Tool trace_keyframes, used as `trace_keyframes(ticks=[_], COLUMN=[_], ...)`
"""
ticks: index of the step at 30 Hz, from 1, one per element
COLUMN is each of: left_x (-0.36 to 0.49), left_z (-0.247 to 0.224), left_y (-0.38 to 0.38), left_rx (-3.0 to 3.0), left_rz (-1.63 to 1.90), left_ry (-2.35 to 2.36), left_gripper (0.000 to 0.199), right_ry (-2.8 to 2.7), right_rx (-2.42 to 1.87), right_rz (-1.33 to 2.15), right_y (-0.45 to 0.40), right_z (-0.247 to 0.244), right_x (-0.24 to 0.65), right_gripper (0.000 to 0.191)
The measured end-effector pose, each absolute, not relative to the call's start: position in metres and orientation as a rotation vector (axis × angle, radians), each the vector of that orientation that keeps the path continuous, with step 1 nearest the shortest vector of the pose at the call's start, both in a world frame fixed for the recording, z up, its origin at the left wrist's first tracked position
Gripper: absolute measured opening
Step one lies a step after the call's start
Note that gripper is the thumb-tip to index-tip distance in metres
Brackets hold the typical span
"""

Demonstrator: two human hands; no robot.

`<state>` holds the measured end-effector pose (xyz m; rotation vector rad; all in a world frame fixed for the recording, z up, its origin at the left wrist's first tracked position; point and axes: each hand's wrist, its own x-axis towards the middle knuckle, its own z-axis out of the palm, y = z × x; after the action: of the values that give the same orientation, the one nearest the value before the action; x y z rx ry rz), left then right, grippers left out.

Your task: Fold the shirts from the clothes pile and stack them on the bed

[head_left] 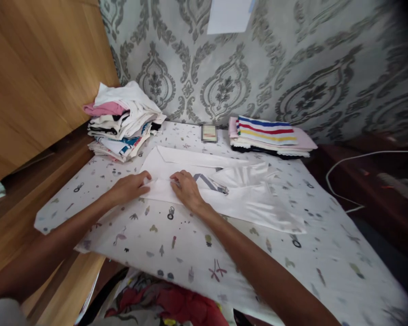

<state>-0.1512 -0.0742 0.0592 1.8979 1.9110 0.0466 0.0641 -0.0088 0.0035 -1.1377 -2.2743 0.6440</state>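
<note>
A white garment, partly folded, lies flat across the cloth-covered surface. Dark striped trim shows near its middle, and its right part is wrinkled. My left hand is at the garment's left end, thumb and fingers pinched on the white fabric. A short way to the right, my right hand has its fingers curled down onto the same fabric, gripping it. Between the two hands a small ridge of cloth shows. The tips of my right fingers are partly hidden.
Stacked clothes stand at the back left beside a wooden panel. Folded pieces topped by a striped cloth lie at the back right. A small framed item sits by the wall. A white cable runs at the right.
</note>
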Motion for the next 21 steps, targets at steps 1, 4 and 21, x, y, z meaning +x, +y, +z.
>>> trace_keyframes(ticks=[1,4,21], left_x=[-0.147,-0.13,-0.138], left_z=[0.063,0.067,-0.027], left_y=[-0.078,-0.084,-0.071], left_rx=[1.953,2.213,2.687], left_rz=[-0.029,-0.084,0.225], left_ry=[1.998,2.119,1.814], left_gripper=[0.033,0.034,0.069], right_ry=[-2.262,-2.269,-2.474], right_rx=[-1.122,-1.029,-1.114], right_rz=[0.665,0.634,0.245], right_y=[-0.009,-0.016,-0.047], right_z=[0.006,0.013,0.008], right_x=[0.067,0.079,0.122], right_gripper=[0.022,0.03,0.047])
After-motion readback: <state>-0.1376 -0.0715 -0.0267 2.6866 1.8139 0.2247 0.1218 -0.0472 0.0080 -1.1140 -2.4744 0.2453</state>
